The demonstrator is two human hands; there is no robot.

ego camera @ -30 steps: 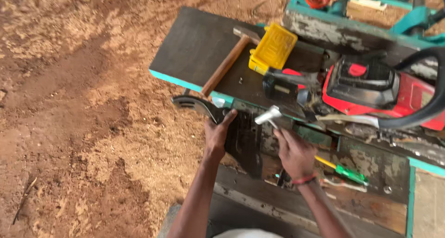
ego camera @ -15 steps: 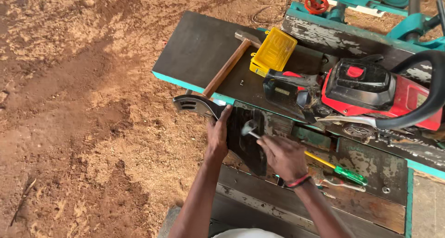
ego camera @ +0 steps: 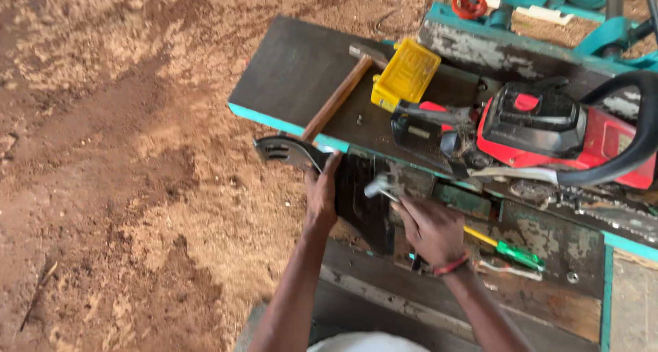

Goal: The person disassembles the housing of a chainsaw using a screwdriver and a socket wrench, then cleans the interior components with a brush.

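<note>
My left hand (ego camera: 321, 198) presses on a dark curved metal guard (ego camera: 288, 151) that juts out from the side of the worn teal workbench (ego camera: 288, 122). My right hand (ego camera: 428, 227) grips a silver metal tool (ego camera: 377, 185), a socket wrench by its look, whose head meets the dark side panel (ego camera: 360, 201) just right of my left hand. A red band circles my right wrist.
On the bench lie a wooden-handled hammer (ego camera: 336, 98), a yellow plastic box (ego camera: 406, 74), a red and black chainsaw (ego camera: 548, 129) and a green and yellow screwdriver (ego camera: 507, 249). Sawdust-strewn earth (ego camera: 116, 167) spreads to the left. Teal machine parts with a red handwheel (ego camera: 469, 4) stand behind.
My right hand has brought the silver tool down and left, from above the bench edge to the dark side panel. My left hand has stayed on the curved guard.
</note>
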